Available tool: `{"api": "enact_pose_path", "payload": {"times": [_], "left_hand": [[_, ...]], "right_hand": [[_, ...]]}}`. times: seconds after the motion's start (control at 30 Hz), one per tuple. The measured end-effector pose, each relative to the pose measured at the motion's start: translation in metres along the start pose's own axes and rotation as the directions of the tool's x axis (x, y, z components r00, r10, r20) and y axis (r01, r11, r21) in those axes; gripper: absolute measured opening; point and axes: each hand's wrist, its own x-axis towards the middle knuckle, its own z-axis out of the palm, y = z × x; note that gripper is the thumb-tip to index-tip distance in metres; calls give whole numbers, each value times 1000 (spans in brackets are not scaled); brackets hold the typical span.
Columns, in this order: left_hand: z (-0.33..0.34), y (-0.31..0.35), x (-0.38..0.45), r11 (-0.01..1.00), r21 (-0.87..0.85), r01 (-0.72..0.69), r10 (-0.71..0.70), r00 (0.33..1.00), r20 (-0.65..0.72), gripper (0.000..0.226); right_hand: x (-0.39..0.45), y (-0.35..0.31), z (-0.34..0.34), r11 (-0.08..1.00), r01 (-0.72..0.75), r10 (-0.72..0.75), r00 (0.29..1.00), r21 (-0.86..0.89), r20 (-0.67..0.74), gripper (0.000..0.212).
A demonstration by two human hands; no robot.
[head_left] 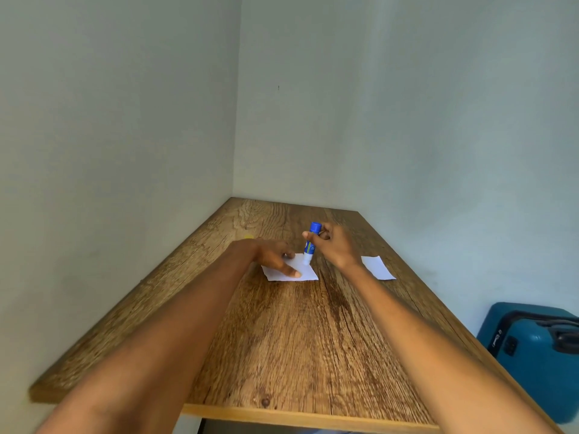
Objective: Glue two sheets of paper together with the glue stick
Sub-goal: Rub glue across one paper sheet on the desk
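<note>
The glue stick (310, 245) stands nearly upright in my right hand (336, 249), its pale lower end down on the far right part of the white sheet (305, 270) that lies near the middle of the tabletop (282, 339). My fingers and thumb are closed round the blue barrel just below its blue top. My left hand (275, 255) lies flat on the left half of the same sheet, fingers spread and pressed down, one fingertip reaching toward the sheet's near edge. The second sheet (377, 267) lies apart to the right, just past my right wrist and near the tabletop's right edge. A small yellow thing (248, 236), too blurred to name, sits beyond my left hand. The tabletop runs into the corner of two pale walls at its far and left sides; its near half is bare wood under my forearms. A blue suitcase (532, 349) stands on the floor off the right edge.
</note>
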Motion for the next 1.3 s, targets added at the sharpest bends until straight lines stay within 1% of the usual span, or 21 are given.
{"api": "enact_pose_path", "payload": {"times": [0.2, 0.37, 0.47, 0.53, 0.6, 0.63, 0.7, 0.77, 0.8, 0.9, 0.97, 1.0, 1.03, 1.07, 1.1, 1.13, 1.17, 1.2, 1.23, 1.3], "left_hand": [[0, 1, 1, 1000, -11, 17, -16, 1000, 14, 68], [2, 1, 0, 1000, -22, 20, -20, 1000, 3, 67], [5, -1, 2, 999, -28, 38, -38, 999, -16, 68], [8, -3, 4, 997, 34, 69, -67, 995, -74, 67], [11, -3, 4, 986, 120, 119, -98, 981, -166, 66], [14, -3, 4, 982, 130, 136, -107, 972, -208, 65], [18, -3, 4, 989, 62, 133, -111, 955, -275, 58], [18, -3, 2, 993, -29, 111, -114, 939, -326, 51], [17, -3, 2, 994, -46, 104, -113, 933, -342, 46], [11, -3, -2, 997, 21, 76, -60, 909, -412, 31], [3, -3, -9, 997, 75, -8, 41, 896, -442, 33], [-3, -4, -14, 994, 88, -62, 92, 913, -397, 39], [-10, -4, -19, 991, 86, -104, 125, 945, -302, 45], [-15, -4, -24, 990, 67, -122, 132, 977, -167, 48], [-19, -3, -29, 992, 48, -114, 116, 993, -22, 50], [-22, -1, -32, 995, 45, -83, 78, 992, 101, 53], [-22, 0, -35, 997, 62, -44, 32, 982, 186, 57], [-21, 1, -36, 996, 87, -15, -6, 973, 230, 59], [-20, 2, -36, 995, 104, -2, -24, 970, 242, 61], [-17, 3, -34, 994, 108, 5, -28, 975, 219, 60]], "right_hand": [[-13, 0, -7, 998, 29, -30, 1000, 55, 10, 20], [-24, -1, -13, 996, 34, -36, 999, 88, 26, 25], [-29, -5, -17, 995, 31, -34, 999, 100, 37, 23], [-29, -11, -18, 985, 19, -19, 1000, 170, 1, 20], [-26, -19, -22, 960, 8, 12, 997, 281, -72, 18], [-24, -22, -24, 947, 4, 29, 995, 321, -98, 17], [-20, -28, -28, 939, 9, 37, 991, 345, -128, 19], [-17, -31, -31, 944, 20, 26, 990, 329, -135, 22], [-16, -32, -31, 944, 19, 26, 991, 328, -133, 22], [-16, -28, -29, 939, -6, 50, 991, 345, -121, 22], [-17, -23, -25, 931, -27, 70, 992, 365, -106, 20], [-17, -21, -24, 926, -29, 73, 992, 376, -105, 18], [-16, -19, -22, 924, -30, 77, 991, 380, -109, 17], [-16, -19, -21, 925, -32, 80, 991, 378, -112, 17], [-15, -19, -20, 926, -34, 83, 990, 376, -115, 17], [-15, -20, -19, 924, -33, 85, 989, 380, -119, 17], [-15, -22, -18, 920, -34, 87, 989, 390, -121, 16], [-15, -25, -17, 916, -34, 91, 988, 400, -123, 15], [-15, -27, -15, 914, -37, 94, 988, 404, -123, 15], [-15, -32, -13, 917, -46, 98, 989, 397, -112, 15]]}}
